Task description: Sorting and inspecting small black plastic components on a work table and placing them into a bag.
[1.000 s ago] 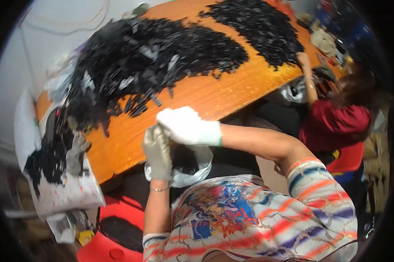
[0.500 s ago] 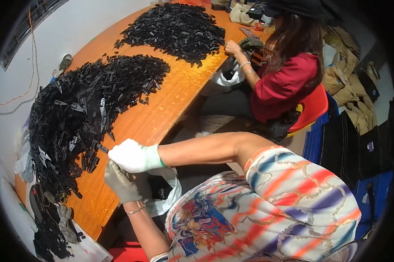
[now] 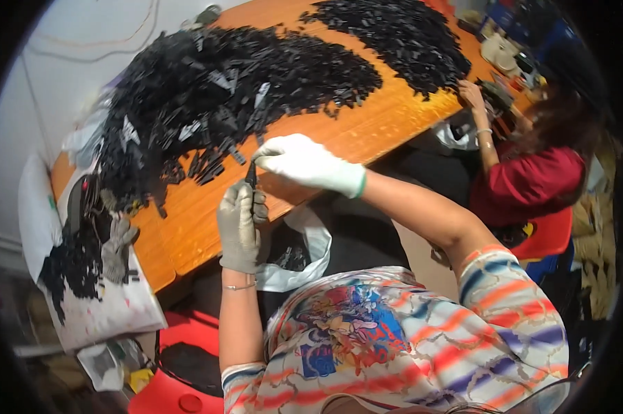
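My left hand [image 3: 241, 228], in a grey glove, is closed around a small black plastic piece [image 3: 251, 176] that stands up from its fingers. My right hand [image 3: 301, 162], in a white glove with a green cuff edge, pinches the upper end of that piece. Both hands are above the near edge of the orange wooden table [image 3: 332, 141]. Just beyond them spreads a large heap of black plastic pieces [image 3: 208, 90]. Below my hands, at my lap, an open white plastic bag [image 3: 318, 262] holds some black pieces [image 3: 292, 257].
At the far right, a co-worker in a red top [image 3: 532, 179] sits by a second black heap [image 3: 401, 41]. To the left, more black pieces [image 3: 76, 269] and a grey glove [image 3: 118, 252] lie on a white surface [image 3: 111, 317]. A red chair [image 3: 187, 376] stands lower left.
The view has swung, so the table and heaps sit further right and higher. My hands have moved slightly apart, and the black piece between them now shows.
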Motion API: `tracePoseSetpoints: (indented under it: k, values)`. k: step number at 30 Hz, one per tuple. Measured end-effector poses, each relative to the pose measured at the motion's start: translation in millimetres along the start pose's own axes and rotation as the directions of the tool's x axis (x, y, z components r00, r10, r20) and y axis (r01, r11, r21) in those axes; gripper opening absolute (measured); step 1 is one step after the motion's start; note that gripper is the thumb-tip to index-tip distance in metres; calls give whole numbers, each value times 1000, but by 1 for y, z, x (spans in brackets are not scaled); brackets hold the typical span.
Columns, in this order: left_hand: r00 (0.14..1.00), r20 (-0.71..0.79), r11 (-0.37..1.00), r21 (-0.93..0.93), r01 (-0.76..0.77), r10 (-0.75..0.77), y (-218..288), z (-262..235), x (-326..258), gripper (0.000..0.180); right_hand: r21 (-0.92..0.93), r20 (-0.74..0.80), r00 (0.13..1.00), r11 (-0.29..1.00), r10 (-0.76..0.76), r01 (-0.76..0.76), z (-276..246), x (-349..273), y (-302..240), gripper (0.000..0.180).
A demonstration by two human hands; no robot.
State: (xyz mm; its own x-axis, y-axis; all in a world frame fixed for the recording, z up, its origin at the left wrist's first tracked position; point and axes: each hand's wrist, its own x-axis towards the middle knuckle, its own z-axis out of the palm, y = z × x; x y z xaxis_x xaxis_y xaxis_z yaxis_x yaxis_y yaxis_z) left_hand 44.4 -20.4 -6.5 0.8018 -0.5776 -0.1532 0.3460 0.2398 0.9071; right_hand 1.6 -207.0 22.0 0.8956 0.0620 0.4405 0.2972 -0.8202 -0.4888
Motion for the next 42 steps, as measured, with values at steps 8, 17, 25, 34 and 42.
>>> tracePoseSetpoints:
  k: [8,17,25,34,42]
  values:
    - [992,-14,969,-218,121,-126,-2,6,-26,17,732,427,860,451,279,-510,1,-10,-18,29]
    - [995,-74,966,244,89,-73,-34,-26,-70,23,492,446,870,753,213,-437,34,-21,-9,25]
    - [920,112,195,961,-196,376,-3,-21,-80,22,-273,-101,989,952,112,-136,19,29,49,10]
    - [820,122,-175,984,-27,559,21,-50,27,32,-307,-8,998,950,-62,57,30,34,71,5]
    - [860,83,-207,978,27,504,16,-51,42,19,-148,-20,988,976,156,-157,1,3,62,11]
